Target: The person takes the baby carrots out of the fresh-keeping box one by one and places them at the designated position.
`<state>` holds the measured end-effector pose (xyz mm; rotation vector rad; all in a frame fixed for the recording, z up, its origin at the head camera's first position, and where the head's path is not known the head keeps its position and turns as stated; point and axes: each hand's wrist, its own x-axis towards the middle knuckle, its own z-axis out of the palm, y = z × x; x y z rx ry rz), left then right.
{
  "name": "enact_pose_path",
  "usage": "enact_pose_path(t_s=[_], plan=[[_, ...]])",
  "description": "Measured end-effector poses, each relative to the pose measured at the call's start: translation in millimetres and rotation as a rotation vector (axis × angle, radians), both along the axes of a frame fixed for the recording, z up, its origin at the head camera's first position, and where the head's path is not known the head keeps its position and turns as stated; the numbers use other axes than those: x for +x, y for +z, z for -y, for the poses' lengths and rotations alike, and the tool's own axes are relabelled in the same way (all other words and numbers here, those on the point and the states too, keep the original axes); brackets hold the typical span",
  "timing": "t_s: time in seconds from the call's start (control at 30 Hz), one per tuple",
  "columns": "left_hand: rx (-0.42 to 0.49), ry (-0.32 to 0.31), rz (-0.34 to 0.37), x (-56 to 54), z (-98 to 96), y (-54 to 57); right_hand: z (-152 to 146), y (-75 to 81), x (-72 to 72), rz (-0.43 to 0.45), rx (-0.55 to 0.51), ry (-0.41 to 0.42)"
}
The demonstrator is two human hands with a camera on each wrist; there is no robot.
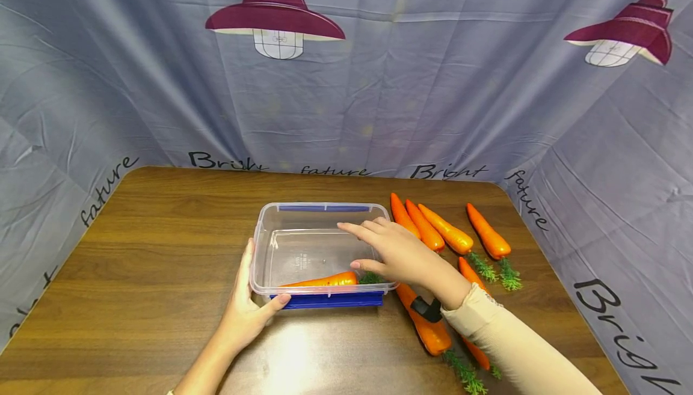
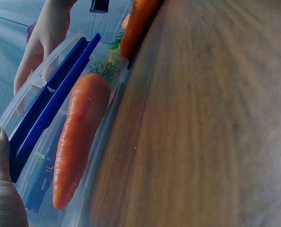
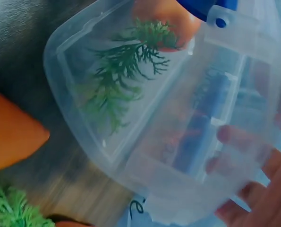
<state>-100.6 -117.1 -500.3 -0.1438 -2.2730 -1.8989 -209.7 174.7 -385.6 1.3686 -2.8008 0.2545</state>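
Note:
A clear plastic food container [image 1: 303, 241] with blue clip latches [image 1: 332, 300] stands lidless on the table. Inside, along its front wall, lies one orange carrot [image 1: 325, 281] with green leaves [image 3: 126, 61]. My left hand [image 1: 240, 305] grips the container's left side, the thumb at the front corner and the fingers along the left wall. Over the right rim is my right hand [image 1: 395, 251], its fingers extended above the inside and holding nothing. Whether it touches the rim, I cannot tell. In the left wrist view the carrot [image 2: 81, 137] shows through the clear wall.
Several carrots lie right of the container, among them an orange-yellow carrot [image 1: 446, 229] and a far-right carrot [image 1: 487, 235]. Another carrot [image 1: 435, 338] lies beside my right forearm, partly behind a black wrist strap [image 1: 426, 309]. A grey-blue curtain [image 1: 379, 112] surrounds the wooden table [image 1: 162, 251].

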Motion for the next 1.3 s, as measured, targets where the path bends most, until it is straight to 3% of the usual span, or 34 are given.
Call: enact_pose_path(t_s=[0.3, 0.5, 0.83, 1.3], plan=[[-0.005, 0.001, -0.011, 0.6, -0.1, -0.6, 14, -6.7, -4.4, 0.204, 0.097, 0.071], [0.002, -0.009, -0.008, 1.4, -0.1, 0.1, 22, -10.0, -6.3, 0.286, 0.135, 0.108], [-0.007, -0.008, 0.001, 1.3, -0.4, 0.3, 34, -20.8, -12.5, 0.289, 0.157, 0.152], [-0.001, -0.007, -0.01, 0.5, -0.4, 0.1, 42, -22.3, -14.6, 0.407, 0.175, 0.154]])
